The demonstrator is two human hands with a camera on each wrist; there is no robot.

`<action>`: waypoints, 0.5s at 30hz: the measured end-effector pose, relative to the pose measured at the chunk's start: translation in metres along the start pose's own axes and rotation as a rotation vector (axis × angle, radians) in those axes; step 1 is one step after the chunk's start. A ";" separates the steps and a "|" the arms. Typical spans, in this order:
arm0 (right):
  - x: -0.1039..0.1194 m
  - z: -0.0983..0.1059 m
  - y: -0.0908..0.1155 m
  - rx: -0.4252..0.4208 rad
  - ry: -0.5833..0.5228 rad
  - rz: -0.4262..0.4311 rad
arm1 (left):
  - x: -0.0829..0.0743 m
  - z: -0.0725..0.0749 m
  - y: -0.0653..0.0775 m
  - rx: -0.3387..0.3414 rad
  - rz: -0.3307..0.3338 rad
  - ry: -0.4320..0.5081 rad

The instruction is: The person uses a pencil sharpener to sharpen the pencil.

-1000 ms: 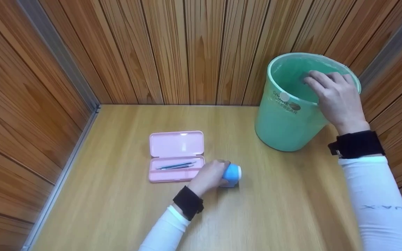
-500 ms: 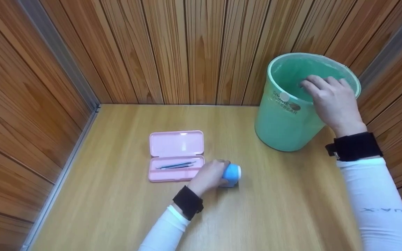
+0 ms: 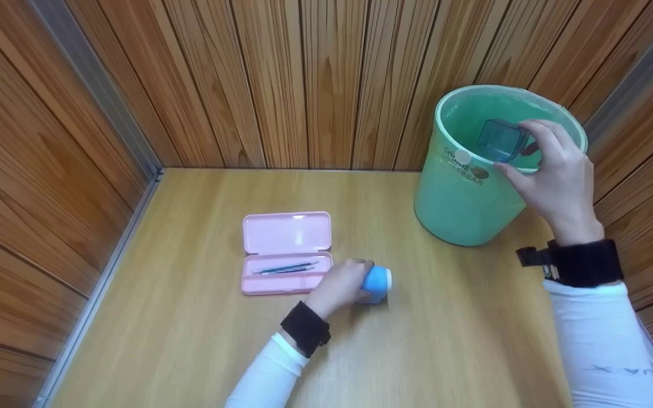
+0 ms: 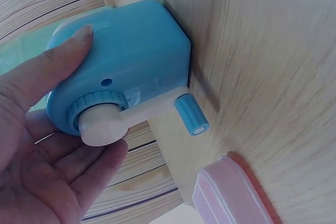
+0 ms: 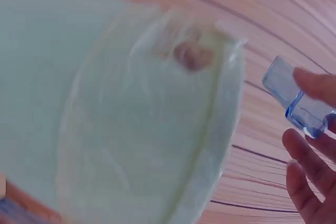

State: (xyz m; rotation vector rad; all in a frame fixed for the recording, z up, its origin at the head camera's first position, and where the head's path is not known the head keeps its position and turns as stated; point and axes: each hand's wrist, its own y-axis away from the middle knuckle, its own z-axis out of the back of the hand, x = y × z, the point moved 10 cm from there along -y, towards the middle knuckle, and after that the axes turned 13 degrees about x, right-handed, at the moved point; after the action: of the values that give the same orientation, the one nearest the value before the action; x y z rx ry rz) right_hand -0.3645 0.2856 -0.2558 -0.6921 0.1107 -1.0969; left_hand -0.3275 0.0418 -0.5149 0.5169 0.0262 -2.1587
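A blue crank pencil sharpener (image 3: 376, 285) sits on the table, gripped by my left hand (image 3: 338, 286). In the left wrist view the thumb lies over the sharpener's blue body (image 4: 142, 51), with the other fingers beneath; its white crank arm (image 4: 152, 111) ends in a blue knob. My right hand (image 3: 562, 187) pinches a small see-through bluish plastic box (image 3: 499, 140), like a shavings drawer, at the mouth of a green trash bin (image 3: 468, 204). The right wrist view shows the clear box (image 5: 281, 80) between thumb and fingers, beside the bin's plastic liner (image 5: 142, 103).
A pink pencil case (image 3: 287, 235) lies open left of the sharpener, with a few thin pencils (image 3: 285, 269) in its lower half. Wood-panelled walls (image 3: 326, 85) enclose the table (image 3: 202, 340) at the back and sides. The bin stands at the back right.
My right hand has drawn back slightly and turned, bringing the clear box up into sight; earlier it was mostly hidden inside the bin. The left hand and sharpener have stayed still.
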 end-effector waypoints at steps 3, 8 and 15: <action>0.006 -0.008 0.011 0.015 -0.114 0.011 | 0.001 -0.001 0.001 0.012 0.009 0.016; 0.026 -0.042 0.031 0.130 -0.236 0.117 | 0.003 -0.003 0.002 0.026 0.021 0.038; 0.019 -0.111 0.067 0.380 -0.341 0.022 | 0.002 -0.002 0.002 0.034 0.016 0.050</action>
State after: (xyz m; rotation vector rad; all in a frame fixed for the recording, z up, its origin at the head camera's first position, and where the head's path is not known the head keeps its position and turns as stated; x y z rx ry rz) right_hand -0.3491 0.2369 -0.3761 -0.5225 -0.3725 -0.9300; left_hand -0.3264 0.0391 -0.5172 0.5882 0.0127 -2.1335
